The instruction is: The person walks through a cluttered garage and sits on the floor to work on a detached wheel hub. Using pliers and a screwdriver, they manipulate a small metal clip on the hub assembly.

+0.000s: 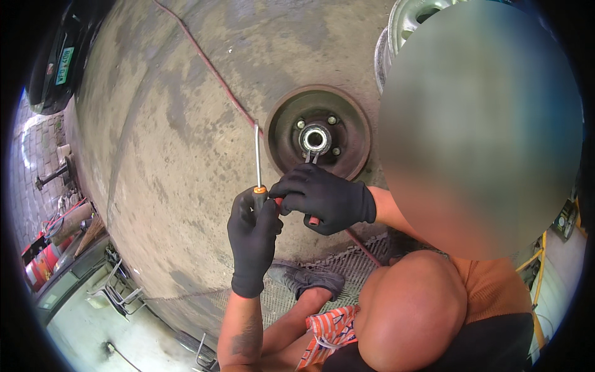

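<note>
A rusty brake drum (277,115) lies on the concrete floor, with several studs around its hub. Seated in the hub's centre is a shiny metal ring (316,140). My right hand (325,197), in a black glove, is wrapped round red-handled pliers (314,221); their narrow jaws reach to the near edge of that ring. Whether the jaws grip anything is too small to tell. My left hand (252,239), also gloved in black, holds a screwdriver (258,158) by its dark and orange handle. Its shaft points away from me, left of the drum, with the tip near a hose.
The thin red hose (207,62) runs across the floor and behind my hands. A ribbed mat (365,270) lies under my shoe (304,279). Metal wheels (396,31) stand at the far right, beside a large blurred area. A dark car (56,80) is far left.
</note>
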Available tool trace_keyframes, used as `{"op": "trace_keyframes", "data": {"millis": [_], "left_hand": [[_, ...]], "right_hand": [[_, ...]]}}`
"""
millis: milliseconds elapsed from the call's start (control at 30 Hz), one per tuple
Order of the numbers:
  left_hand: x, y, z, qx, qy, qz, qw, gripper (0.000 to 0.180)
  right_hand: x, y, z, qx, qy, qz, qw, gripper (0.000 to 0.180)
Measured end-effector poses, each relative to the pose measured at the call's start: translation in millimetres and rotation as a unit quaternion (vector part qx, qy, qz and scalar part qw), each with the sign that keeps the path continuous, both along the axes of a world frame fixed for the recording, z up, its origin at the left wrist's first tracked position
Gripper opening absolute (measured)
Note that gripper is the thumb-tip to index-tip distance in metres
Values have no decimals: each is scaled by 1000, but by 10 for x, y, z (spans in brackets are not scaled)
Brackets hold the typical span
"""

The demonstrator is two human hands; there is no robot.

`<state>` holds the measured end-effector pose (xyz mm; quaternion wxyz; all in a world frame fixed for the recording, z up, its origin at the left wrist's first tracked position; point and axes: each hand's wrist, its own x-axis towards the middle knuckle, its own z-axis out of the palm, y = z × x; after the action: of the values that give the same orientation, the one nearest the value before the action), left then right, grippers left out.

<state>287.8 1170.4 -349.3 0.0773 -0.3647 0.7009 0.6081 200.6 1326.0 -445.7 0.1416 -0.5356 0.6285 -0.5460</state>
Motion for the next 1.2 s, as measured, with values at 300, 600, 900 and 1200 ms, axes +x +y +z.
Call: {"op": "trace_keyframes", "data": {"millis": [300, 600, 900, 1200], "left_hand": [[10, 24, -32, -17, -33, -31, 999, 29], [-107, -40, 187, 56, -14, -107, 992, 39], [-60, -265, -26, 63, 22, -116, 991, 42], [-117, -265, -163, 11, -66, -111, 992, 40]], "right_hand": [[-33, 61, 11, 19, 4, 27, 999, 43], [-255, 99, 204, 37, 3, 76, 996, 57], [-184, 45, 181, 47, -18, 56, 997, 62], [-114, 47, 4, 38, 16, 6, 999, 61]]}}
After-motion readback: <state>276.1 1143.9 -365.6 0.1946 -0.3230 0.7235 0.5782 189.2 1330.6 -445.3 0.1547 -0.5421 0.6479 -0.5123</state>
